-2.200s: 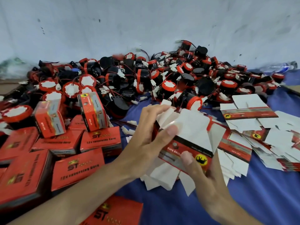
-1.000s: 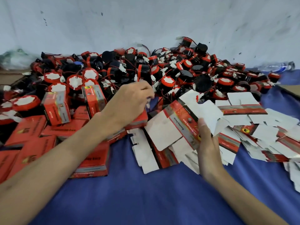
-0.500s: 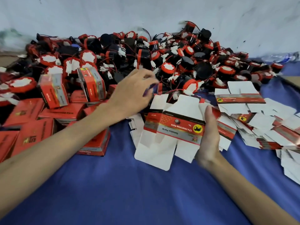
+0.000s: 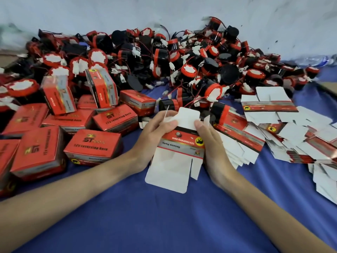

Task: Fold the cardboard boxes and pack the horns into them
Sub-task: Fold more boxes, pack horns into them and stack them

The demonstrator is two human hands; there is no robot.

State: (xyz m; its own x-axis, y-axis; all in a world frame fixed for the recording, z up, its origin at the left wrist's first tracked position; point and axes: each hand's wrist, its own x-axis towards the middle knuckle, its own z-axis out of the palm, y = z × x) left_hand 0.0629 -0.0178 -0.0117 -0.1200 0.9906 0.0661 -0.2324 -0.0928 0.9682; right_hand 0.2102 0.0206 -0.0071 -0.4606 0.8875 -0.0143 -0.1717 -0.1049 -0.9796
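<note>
Cloth: a blue cloth [image 4: 164, 225] covers the work surface; both forearms reach across its bare near part.
Flat box: one unfolded carton [image 4: 179, 150] is held up at the near centre, white flaps pointing near and far, its red printed band across the middle.
Left hand: the left hand [image 4: 155, 136] grasps the carton's left edge, thumb pressed on the far white flap.
Right hand: the right hand [image 4: 209, 141] grasps the right edge, thumb on the red band's upper corner.
Step in hand: folding, as I judge it; this carton is not yet squared up and holds no horn.
Next move: probably pressing the side edges together so the sleeve opens, then tucking one end's flaps shut before a horn goes in.
Finished boxes: closed red boxes [image 4: 93, 146] lie heaped at the left.
Flat stock: more unfolded cartons [image 4: 269, 106] fan out at the right.
Horns: a big pile of red-and-black horns [image 4: 182, 61] with wires lies far, against the wall.
</note>
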